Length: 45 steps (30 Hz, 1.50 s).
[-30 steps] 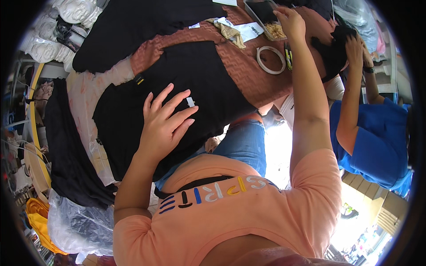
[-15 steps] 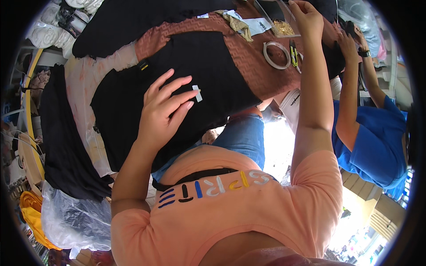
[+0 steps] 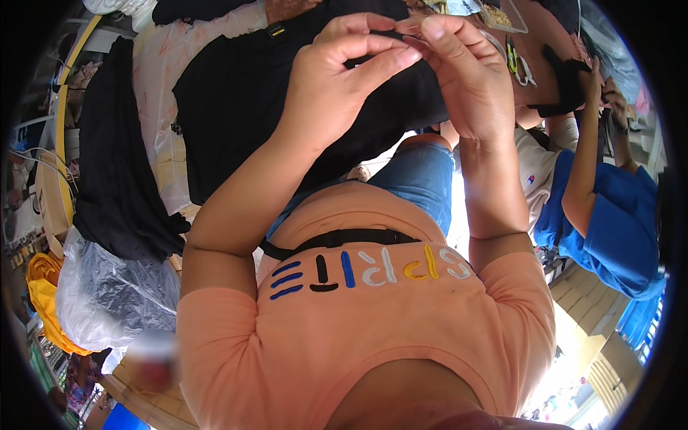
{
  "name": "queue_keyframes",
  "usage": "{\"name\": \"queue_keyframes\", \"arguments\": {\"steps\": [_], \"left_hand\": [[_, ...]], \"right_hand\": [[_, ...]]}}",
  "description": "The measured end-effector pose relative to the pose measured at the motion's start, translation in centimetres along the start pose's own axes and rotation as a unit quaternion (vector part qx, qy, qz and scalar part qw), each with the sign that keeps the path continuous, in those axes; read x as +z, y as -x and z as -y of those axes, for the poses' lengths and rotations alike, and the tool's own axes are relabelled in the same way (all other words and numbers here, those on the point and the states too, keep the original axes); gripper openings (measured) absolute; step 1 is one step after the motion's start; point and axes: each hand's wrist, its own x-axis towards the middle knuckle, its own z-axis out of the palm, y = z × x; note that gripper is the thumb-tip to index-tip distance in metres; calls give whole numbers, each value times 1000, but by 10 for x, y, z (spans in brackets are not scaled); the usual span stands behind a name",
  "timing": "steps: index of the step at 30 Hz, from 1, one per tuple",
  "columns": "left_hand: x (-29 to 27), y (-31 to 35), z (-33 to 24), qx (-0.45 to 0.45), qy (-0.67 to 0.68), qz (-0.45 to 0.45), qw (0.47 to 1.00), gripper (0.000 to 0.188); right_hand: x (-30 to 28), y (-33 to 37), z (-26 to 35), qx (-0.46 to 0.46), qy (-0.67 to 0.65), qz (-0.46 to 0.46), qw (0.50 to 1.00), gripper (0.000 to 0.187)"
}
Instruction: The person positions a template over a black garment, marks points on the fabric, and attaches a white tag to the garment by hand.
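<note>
Over the garment (image 3: 236, 107) at the table's (image 3: 543, 50) near edge, a tiny piece (image 3: 408, 29) seems worked by pinching left hand (image 3: 335, 84) and right hand (image 3: 474, 84); steadiness is needed.

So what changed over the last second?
Left hand lifted off the black garment and moved right; right hand drew back from the clear container. Their fingers now meet above the garment; anything pinched there is too small to tell. Unchanged: garment laid out, co-worker in blue still at the right.

Left hand (image 3: 333, 82), right hand (image 3: 475, 86), black garment (image 3: 236, 107) beneath
</note>
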Motion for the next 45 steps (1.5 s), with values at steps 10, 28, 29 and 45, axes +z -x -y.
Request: {"name": "queue_keyframes", "arguments": {"steps": [10,28,29,45], "left_hand": [[-16,51,-18,-185,100,34,977,15],[-16,63,5,-257,181,23,949,20],[-16,63,5,-249,141,59,957,18],[-91,-63,108,-156,-458,53,873,47]], "right_hand": [[9,-4,26,-51,-107,-62,991,13],[-20,4,53,-218,58,-191,955,26],[-16,1,52,-217,67,-221,948,24],[-85,-31,35,-87,170,-196,962,16]]}}
